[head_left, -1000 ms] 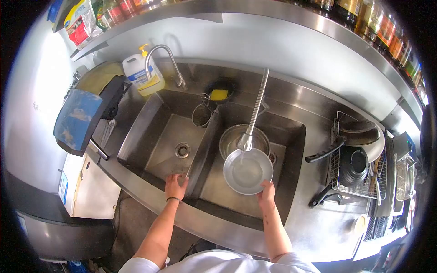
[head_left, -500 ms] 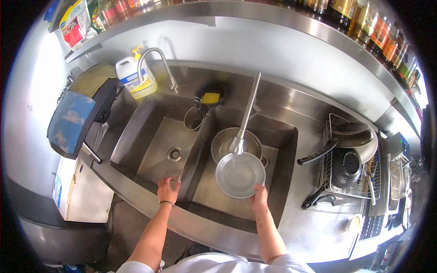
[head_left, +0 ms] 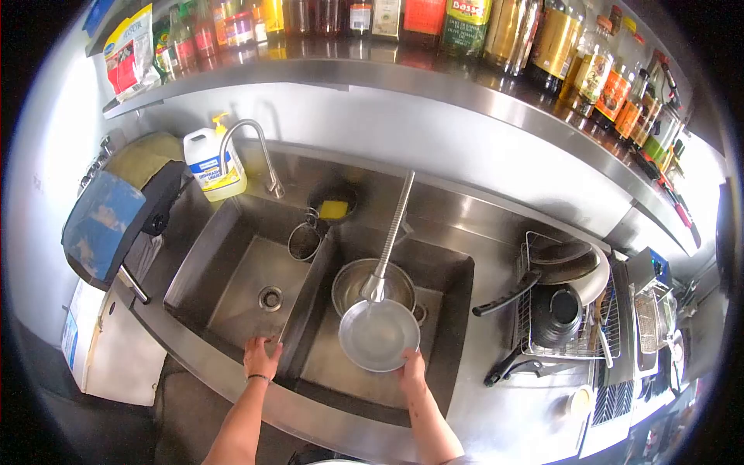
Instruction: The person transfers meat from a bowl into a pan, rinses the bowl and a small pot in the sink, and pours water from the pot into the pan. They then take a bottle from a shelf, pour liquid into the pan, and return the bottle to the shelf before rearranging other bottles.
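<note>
My right hand [head_left: 413, 367] grips the rim of a round metal bowl [head_left: 377, 341] at its lower right side. The bowl is under the spray head [head_left: 373, 288] of a hose faucet, and clear water stands in it. A larger metal bowl [head_left: 346, 288] lies behind it in the right basin, partly covered. Near the front of the left basin [head_left: 246, 298], beside the divider, my left hand [head_left: 262, 359] is open with its fingers apart, holding nothing. A wire-handled strainer or cup [head_left: 304, 241] stands at that basin's back corner.
A yellow sponge [head_left: 334, 209] and a soap jug [head_left: 215, 168] are behind the sink, near a curved faucet [head_left: 263, 147]. At right, a dish rack [head_left: 535, 329] holds pans, one handle pointing toward the sink. A shelf [head_left: 325, 71] of bottles runs overhead.
The camera view has tilted up, showing more of the bottle shelf. Relative to the sink, both hands and the held bowl stay about where they were.
</note>
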Available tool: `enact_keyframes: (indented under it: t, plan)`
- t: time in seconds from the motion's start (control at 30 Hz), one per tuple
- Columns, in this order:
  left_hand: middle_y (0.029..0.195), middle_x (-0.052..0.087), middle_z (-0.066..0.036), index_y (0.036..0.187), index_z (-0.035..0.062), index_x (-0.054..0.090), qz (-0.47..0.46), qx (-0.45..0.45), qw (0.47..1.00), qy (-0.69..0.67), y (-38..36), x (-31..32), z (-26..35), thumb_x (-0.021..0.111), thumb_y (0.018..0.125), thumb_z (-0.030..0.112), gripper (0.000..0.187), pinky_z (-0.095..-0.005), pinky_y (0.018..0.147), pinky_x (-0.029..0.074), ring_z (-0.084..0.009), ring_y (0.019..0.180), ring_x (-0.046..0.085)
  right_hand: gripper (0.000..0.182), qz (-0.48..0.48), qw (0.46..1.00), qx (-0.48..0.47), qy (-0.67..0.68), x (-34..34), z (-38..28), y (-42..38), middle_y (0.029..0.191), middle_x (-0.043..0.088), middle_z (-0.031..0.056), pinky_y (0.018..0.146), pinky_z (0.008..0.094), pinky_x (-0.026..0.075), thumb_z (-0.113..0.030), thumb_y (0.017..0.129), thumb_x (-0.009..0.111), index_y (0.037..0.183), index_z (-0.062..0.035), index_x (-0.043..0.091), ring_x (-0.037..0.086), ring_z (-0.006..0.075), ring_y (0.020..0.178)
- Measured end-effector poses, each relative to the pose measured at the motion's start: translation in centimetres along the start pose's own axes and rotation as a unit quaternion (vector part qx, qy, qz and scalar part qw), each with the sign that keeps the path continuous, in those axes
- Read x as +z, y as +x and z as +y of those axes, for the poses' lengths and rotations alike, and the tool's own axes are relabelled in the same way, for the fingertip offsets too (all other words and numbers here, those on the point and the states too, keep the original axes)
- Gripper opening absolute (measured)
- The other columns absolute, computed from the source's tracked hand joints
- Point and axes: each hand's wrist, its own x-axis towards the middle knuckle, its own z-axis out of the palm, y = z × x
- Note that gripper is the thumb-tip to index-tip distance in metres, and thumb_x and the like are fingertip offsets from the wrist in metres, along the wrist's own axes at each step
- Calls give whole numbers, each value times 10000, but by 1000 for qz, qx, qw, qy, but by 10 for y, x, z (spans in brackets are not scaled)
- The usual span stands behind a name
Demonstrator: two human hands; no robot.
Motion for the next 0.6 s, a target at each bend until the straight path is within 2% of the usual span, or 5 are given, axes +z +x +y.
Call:
enact_keyframes:
  t: [0.07,0.2,0.37,0.47,0.6]
  plan:
    - [1000,539,-138,928,50,557,17,27,999,10,2,5,-5,649,780,361,357,-429,887,407,-330,1035,471,513,31,999,-25,34,6,-2,-6,1010,550,60,618,321,497,-91,695,469,1208,-97,473,570,214,835]
    - [990,539,-137,918,52,556,18,21,1000,1,2,0,0,658,772,355,351,-432,881,408,-328,1030,471,627,-6,999,-29,40,5,-2,-5,1145,481,78,633,309,488,-70,716,435,1335,-157,379,514,198,954]
    - [979,545,-125,915,59,556,26,23,999,-3,1,0,0,671,762,337,337,-426,875,411,-319,1018,478,603,32,999,-4,10,7,-5,-8,1035,518,58,547,275,457,-82,711,447,1307,-158,407,531,160,807]
    - [995,553,-119,920,63,560,14,-6,1000,-7,0,-6,7,673,761,336,336,-423,877,412,-316,1015,484,548,31,999,-9,38,10,-7,-12,1032,526,57,643,319,494,-72,695,459,1243,-100,455,551,202,871]
    - [1009,562,-115,933,69,567,0,1,1000,-7,1,-2,1,674,761,336,335,-421,880,415,-313,1017,488,533,22,999,-8,48,9,-7,-10,1020,531,54,644,320,497,-71,694,454,1226,-98,454,551,196,859]
